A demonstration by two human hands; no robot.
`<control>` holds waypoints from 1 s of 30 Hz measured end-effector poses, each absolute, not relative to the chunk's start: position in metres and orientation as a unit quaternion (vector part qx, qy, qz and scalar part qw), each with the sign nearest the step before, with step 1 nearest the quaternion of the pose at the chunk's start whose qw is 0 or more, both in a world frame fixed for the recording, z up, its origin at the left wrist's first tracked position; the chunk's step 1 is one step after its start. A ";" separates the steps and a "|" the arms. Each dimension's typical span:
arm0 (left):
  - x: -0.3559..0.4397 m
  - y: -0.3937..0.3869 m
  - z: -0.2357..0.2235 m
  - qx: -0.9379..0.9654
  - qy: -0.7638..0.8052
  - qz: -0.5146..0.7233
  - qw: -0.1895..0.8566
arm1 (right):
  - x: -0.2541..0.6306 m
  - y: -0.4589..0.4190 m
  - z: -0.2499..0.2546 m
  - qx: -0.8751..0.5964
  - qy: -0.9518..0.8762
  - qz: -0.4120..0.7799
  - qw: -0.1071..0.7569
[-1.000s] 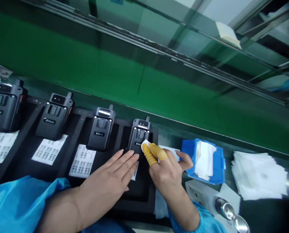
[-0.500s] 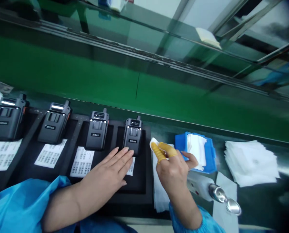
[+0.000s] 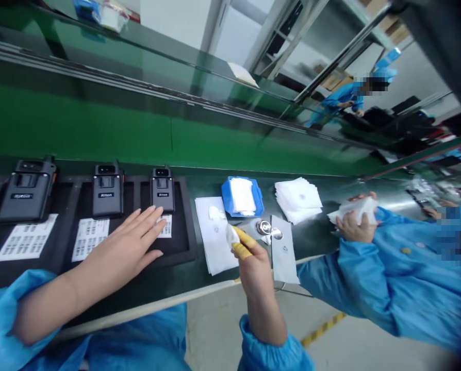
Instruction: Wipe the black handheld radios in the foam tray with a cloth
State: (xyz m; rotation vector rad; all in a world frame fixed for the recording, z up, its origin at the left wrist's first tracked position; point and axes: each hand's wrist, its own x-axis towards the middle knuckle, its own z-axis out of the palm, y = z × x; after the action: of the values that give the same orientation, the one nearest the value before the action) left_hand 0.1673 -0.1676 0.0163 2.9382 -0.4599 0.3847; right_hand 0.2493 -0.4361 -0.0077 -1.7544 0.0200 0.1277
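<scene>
My left hand lies flat, fingers spread, with its fingertips at the lower end of the rightmost handheld radio. Beneath that hand is part of a printed label sheet. The radio rests in a black tray. Two more black radios, a middle one and a left one, lie in line with it, each above a label sheet. My right hand, wearing yellow finger cots, pinches a folded white wipe over a stack of white sheets.
Behind my right hand are a blue bin of white wipes and a bottle with a metal lid. More white sheets lie beyond. At right, a co-worker in a blue smock holds white material. A green panel borders the bench.
The view has swung right, bringing the co-worker into sight. My right hand has drawn nearer the bench's front edge, still pinching the wipe. My left hand stays flat by the rightmost radio.
</scene>
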 end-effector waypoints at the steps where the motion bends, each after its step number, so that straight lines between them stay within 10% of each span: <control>1: 0.162 -0.168 0.021 0.975 -0.156 0.139 0.073 | 0.246 -0.442 -0.014 -0.831 -0.024 0.014 0.555; 12: 0.116 -0.178 0.033 0.964 -0.142 0.174 0.145 | 0.278 -0.406 -0.025 -0.976 -0.117 -0.001 0.184; 20: 0.090 -0.175 0.039 0.973 -0.097 0.170 0.123 | 0.291 -0.398 -0.035 -0.957 -0.126 0.019 0.261; 30: 0.107 -0.173 0.024 0.944 -0.134 0.223 0.200 | 0.275 -0.436 0.011 -0.825 -0.041 0.002 0.564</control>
State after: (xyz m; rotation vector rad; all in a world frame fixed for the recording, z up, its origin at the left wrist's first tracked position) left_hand 0.1069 -0.1733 0.0237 2.6397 -0.3746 0.6245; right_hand 0.2755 -0.4359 0.0106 -1.9401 -0.0966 0.0039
